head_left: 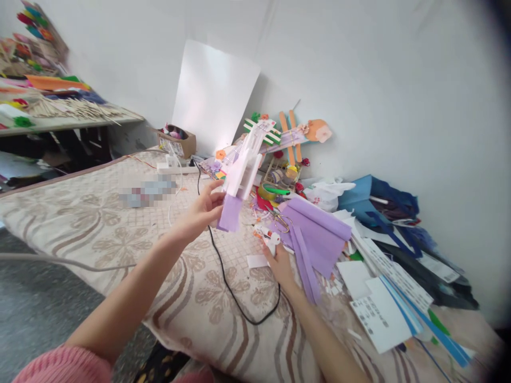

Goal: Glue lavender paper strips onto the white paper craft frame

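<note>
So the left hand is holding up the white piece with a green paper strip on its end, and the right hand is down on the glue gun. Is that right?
Not quite: the paper strip is purple, not green. The head view shows the left hand holding up the white piece with it, and the right hand down on the glue gun.

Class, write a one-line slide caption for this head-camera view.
Left hand lifts a purple-and-white paper model; right hand grips a glue gun.

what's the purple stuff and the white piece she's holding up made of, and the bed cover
Purple sheets: likely matte craft foam or felt paper, lying in soft folds. White piece in the left hand: seems a rigid foam or plastic strip, smooth with straight edges. Bed cover: woven fabric with a printed floral pattern.
</note>
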`<state>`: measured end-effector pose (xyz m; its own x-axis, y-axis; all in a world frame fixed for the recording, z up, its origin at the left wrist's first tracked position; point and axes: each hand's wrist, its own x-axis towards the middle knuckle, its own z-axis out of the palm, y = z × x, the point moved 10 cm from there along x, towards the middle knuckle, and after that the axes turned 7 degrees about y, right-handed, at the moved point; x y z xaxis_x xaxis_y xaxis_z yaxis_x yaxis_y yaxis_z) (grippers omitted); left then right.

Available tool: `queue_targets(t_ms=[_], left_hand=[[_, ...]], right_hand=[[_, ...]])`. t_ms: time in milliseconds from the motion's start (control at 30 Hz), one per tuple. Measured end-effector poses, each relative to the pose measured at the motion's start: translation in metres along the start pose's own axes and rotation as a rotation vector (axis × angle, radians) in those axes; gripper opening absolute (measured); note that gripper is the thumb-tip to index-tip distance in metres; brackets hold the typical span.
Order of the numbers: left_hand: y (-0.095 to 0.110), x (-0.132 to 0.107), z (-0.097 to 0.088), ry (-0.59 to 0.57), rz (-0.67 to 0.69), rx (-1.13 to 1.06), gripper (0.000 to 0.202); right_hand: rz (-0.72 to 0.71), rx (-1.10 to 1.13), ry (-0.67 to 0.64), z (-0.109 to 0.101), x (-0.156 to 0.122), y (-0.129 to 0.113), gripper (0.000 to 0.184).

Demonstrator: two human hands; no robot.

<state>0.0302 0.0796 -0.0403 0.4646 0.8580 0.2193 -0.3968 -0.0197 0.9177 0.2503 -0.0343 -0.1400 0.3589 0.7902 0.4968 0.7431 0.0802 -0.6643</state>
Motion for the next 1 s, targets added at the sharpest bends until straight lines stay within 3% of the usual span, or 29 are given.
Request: queue_targets(t_ms=[400,567,833,1000], left_hand=[[-0.011,-0.002,0.003,-0.02,0.023,0.019,0.085],[-0.014,-0.006,0.001,-0.026,0.022,0.019,0.083],[-0.014,-0.01,0.001,-0.02,-0.003,-0.007,0.08],[-0.009,-0.011,0.0,0.006,0.001,-0.022,0.079]], right_hand=[[-0.047,-0.076,-0.053,0.034,0.005,0.003,0.036],[-0.065,-0.062,-0.077,0.035,0.004,0.007,0.035],[-0.147,0.019,-0.039,0.008,0.004,0.0,0.043],[-0.168,0.029,0.22,-0.039,0.009,-0.031,0.027]])
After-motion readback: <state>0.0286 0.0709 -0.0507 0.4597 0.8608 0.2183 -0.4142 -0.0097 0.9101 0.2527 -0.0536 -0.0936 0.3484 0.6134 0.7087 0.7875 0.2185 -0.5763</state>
